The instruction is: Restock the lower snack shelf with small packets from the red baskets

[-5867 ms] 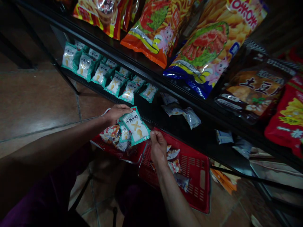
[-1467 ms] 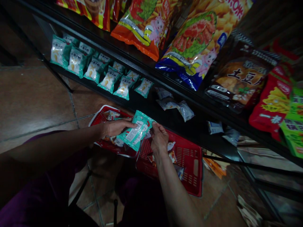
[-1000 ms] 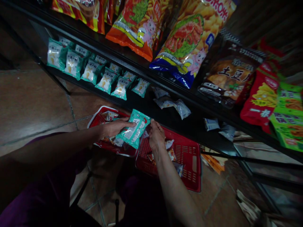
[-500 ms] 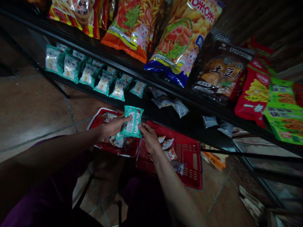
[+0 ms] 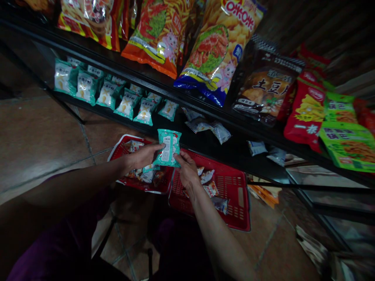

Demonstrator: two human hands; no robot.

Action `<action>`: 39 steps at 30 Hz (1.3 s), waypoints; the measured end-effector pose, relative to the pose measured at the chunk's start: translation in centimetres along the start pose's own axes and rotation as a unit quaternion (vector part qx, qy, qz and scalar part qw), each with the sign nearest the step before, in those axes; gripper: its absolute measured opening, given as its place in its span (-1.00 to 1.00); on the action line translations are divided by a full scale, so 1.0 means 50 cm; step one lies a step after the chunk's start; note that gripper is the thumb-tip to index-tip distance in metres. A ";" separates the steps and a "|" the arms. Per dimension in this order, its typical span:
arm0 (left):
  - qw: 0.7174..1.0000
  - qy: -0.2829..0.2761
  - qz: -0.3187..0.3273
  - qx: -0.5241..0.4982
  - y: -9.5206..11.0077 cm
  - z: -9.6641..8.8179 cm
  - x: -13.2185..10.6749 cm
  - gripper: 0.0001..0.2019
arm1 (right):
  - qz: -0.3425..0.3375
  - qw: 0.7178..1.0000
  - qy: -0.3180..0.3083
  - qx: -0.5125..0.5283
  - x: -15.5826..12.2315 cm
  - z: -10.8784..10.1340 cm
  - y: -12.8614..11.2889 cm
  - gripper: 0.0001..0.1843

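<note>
1. Left hand (image 5: 145,155): nearly closed, gripping the left edge of a teal packet (image 5: 168,150) with its thumb on top; the fingers underneath are hidden.
2. Right hand (image 5: 187,168): also nearly closed, thumb and fingers pinching the lower right edge of the teal packet.
3. The teal packet is held in front of the lower shelf (image 5: 240,157), with a white printed label facing up.
4. Below and left of the teal packet: a white-edged red basket (image 5: 164,181) containing small wrapped snacks (image 5: 146,176).
5. Below and right of it: a second red basket (image 5: 222,169), perforated, with a few small wrappers (image 5: 211,189) inside.
6. Up and left of it, on the lower shelf: a row of matching packets (image 5: 126,104). Up and right: loose pale packets (image 5: 221,132).
7. Higher above it: a black upper shelf (image 5: 88,57) carrying large colourful snack bags (image 5: 211,58).
8. Farther left of it: brown floor tiles (image 5: 52,128), dimly lit.
</note>
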State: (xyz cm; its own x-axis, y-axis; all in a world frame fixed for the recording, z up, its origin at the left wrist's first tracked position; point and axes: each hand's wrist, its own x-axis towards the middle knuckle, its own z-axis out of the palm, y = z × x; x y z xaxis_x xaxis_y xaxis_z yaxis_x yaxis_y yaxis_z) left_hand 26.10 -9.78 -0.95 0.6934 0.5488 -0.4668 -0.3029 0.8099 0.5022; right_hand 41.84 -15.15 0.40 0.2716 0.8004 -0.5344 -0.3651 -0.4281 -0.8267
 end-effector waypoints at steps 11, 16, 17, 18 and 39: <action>0.998 -0.018 0.054 0.027 -0.008 0.006 -0.015 -0.64 | -0.032 0.999 0.023 0.018 -0.001 -0.001 -0.005 -0.60; 0.997 -0.021 0.070 0.035 -0.015 -0.005 -0.009 -0.66 | -0.026 0.998 0.035 0.038 -0.001 -0.001 -0.007 -0.64; 0.997 -0.020 0.071 0.036 -0.016 -0.006 -0.008 -0.66 | -0.026 0.998 0.035 0.042 -0.001 -0.001 -0.006 -0.65; 0.996 -0.017 0.074 0.037 -0.017 -0.006 -0.008 -0.66 | -0.025 0.998 0.037 0.046 -0.001 -0.002 -0.006 -0.67; 0.994 0.017 0.099 0.034 -0.018 -0.004 -0.009 -0.67 | -0.001 0.999 -0.006 0.050 -0.009 -0.001 0.007 -0.56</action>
State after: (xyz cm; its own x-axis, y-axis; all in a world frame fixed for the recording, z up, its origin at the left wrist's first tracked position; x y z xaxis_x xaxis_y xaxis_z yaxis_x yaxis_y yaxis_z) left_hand 25.96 -10.71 -1.33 0.6015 0.7036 -0.3783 -0.3856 0.6704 0.6339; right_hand 41.63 -15.69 0.33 0.2617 0.8061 -0.5307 -0.4516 -0.3837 -0.8055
